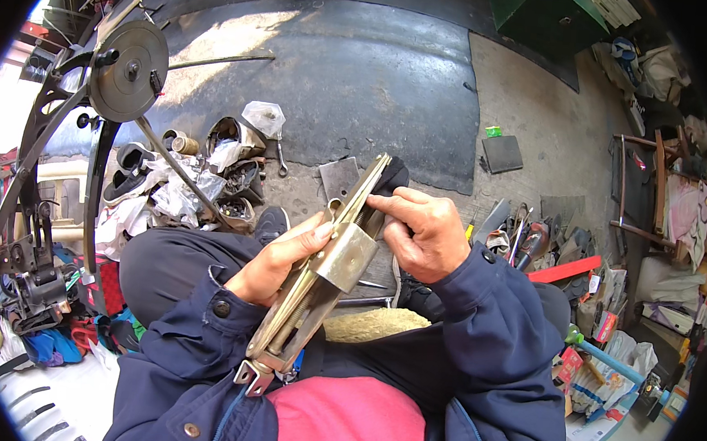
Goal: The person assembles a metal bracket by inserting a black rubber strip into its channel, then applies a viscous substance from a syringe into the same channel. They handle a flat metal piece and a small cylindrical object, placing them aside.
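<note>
A long metal device (pixel 349 258) stretches diagonally up in front of my lap; its exact kind is not clear. It has narrow brass-coloured strips, a wide silvery sleeve round its middle and a threaded rod along its length. My left hand (pixel 279 258) grips it from the left, thumb on top beside the sleeve. On the other side, my right hand (pixel 425 232) is curled, its index fingertip touching the strips just above the sleeve. Whatever its fingers pinch there is hidden. A black piece (pixel 396 174) shows by the device's upper end. A metal bracket (pixel 252 377) forms the lower end.
At left stands a black iron hand-cranked machine with a round wheel (pixel 129 70). Bags and shoe parts (pixel 189 172) are heaped beside it. A wrench (pixel 282 156) lies on the floor, near a dark mat (pixel 363 82). To the right are tools and a red bar (pixel 565 270).
</note>
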A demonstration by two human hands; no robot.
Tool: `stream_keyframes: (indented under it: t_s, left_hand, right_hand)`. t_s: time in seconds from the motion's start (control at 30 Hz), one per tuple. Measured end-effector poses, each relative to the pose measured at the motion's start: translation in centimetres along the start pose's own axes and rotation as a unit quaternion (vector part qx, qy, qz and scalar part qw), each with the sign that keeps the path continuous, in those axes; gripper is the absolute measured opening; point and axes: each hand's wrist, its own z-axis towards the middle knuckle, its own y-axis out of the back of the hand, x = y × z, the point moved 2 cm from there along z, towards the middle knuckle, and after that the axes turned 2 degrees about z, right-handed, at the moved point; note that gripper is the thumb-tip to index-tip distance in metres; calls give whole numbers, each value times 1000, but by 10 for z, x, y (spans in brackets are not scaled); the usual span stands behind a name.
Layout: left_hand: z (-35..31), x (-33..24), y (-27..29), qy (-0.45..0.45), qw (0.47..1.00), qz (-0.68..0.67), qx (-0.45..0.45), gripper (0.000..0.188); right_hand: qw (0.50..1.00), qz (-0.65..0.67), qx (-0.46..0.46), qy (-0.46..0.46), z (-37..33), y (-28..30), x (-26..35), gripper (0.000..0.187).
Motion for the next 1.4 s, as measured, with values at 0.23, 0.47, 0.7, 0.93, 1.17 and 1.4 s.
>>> stream_keyframes:
  t_s: [0.23, 0.47, 0.7, 0.93, 1.17, 1.4]
  left_hand:
    - [-2, -1, 1, -1, 1000, -22, 19, 61]
    - [1, 9, 12, -10, 1000, 1, 17, 70]
    - [2, 10, 21, -25, 999, -40, -3, 60]
    - [-3, 6, 21, -27, 991, -130, 14, 52]
    - [-2, 6, 19, -53, 990, -130, 12, 61]
    - [3, 0, 20, -126, 979, -160, -7, 71]
  right_hand:
    - [946, 229, -141, -181, -3, 18, -13, 24]
    - [811, 487, -133, -296, -11, 26, -38, 43]
    - [813, 489, -143, -281, -15, 33, -39, 57]
    - [823, 473, -163, -267, -17, 40, -28, 56]
    - [841, 442, -227, -214, -21, 60, -30, 52]
    - [871, 364, -287, -164, -26, 104, -17, 41]
